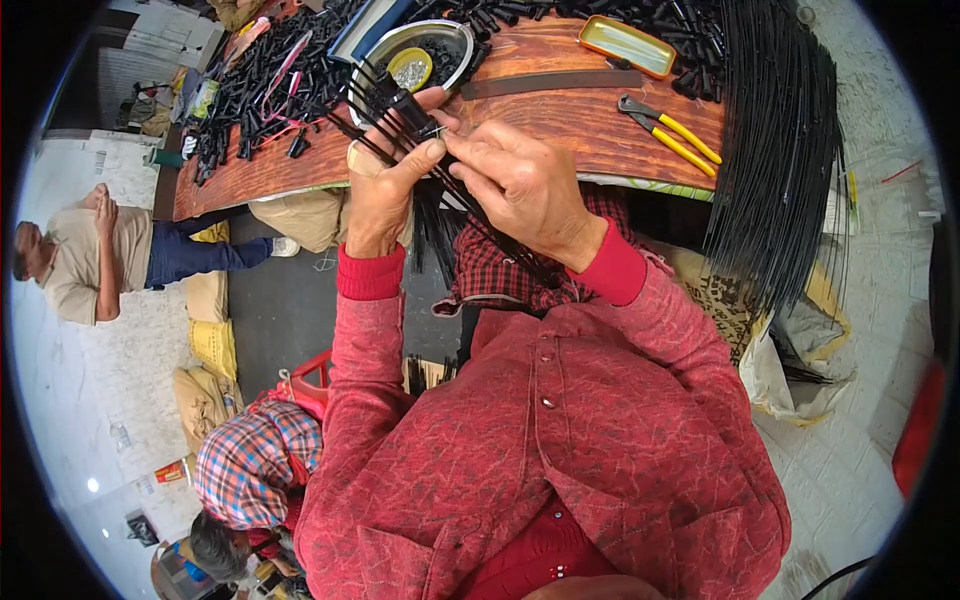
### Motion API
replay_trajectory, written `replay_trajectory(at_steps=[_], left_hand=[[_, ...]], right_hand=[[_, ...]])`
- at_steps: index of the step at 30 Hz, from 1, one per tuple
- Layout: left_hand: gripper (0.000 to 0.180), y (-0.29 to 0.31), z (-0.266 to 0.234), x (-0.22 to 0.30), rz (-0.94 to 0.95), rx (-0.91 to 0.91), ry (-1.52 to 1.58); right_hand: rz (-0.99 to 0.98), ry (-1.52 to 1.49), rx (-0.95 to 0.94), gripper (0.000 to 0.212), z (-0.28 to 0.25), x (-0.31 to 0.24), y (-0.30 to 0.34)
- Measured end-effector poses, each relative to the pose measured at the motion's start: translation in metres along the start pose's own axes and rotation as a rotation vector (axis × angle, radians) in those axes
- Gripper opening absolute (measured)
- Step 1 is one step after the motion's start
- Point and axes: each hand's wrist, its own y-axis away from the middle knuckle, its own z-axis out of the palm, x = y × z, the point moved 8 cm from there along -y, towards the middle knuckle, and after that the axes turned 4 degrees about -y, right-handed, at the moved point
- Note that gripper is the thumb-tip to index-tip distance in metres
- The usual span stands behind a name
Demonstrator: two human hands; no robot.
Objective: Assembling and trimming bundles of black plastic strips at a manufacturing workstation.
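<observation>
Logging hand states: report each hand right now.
Left hand: closed, holding a black tube and thin black rods.
Right hand: closed, pinching at the tube's end; held item unclear.

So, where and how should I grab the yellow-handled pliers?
Probably around both yellow handles, midway along, with the nearer right hand, coming from the lower right. The pliers lie on the table with their handles apart and pointing that way, dark head farther off.

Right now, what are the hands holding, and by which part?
Left hand grips a black cylindrical piece toward its lower end, thin black rods alongside; right hand is at that same end, its own grip unclear.
</observation>
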Motion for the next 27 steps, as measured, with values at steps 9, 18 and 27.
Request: replay_trajectory(at_steps=[9, 18, 27], left_hand=[[0.048, -0.002, 0.007, -0.004, 0.014, 0.079, -0.006], [0.043, -0.003, 0.012, -0.003, 0.012, 0.071, 0.042], [0.039, -0.001, 0.005, -0.003, 0.053, 0.112, -0.034]], right_hand=[[0.177, -0.128, -0.006, 0.025, -0.008, 0.016, 0.010], [0.169, -0.191, 0.061, 0.034, -0.012, 0.020, 0.004], [0.059, -0.040, 0.006, 0.026, -0.013, 0.008, 0.004]])
